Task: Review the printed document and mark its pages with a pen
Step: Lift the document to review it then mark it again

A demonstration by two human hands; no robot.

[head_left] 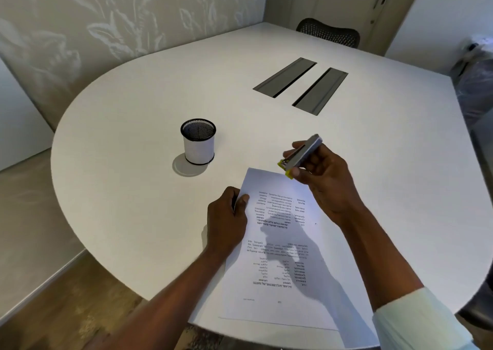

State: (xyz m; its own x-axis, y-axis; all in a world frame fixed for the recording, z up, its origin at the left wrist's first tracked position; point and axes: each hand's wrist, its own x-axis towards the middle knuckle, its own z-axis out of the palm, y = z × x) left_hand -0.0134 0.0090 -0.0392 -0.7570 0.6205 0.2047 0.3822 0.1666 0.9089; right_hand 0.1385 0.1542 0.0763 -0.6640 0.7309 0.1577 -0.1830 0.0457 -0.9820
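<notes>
Fingers of right hand wrapped round a stapler, left hand pinning the document edge, maybe gripping a pen; stapling first, marking next.

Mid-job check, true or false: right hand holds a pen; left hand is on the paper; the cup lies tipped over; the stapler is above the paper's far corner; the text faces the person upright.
1. Right hand holds a pen: false, a stapler.
2. Left hand is on the paper: true.
3. Cup lies tipped over: false, upright.
4. Stapler is above the paper's far corner: true.
5. Text faces the person upright: false, upside down.
</notes>
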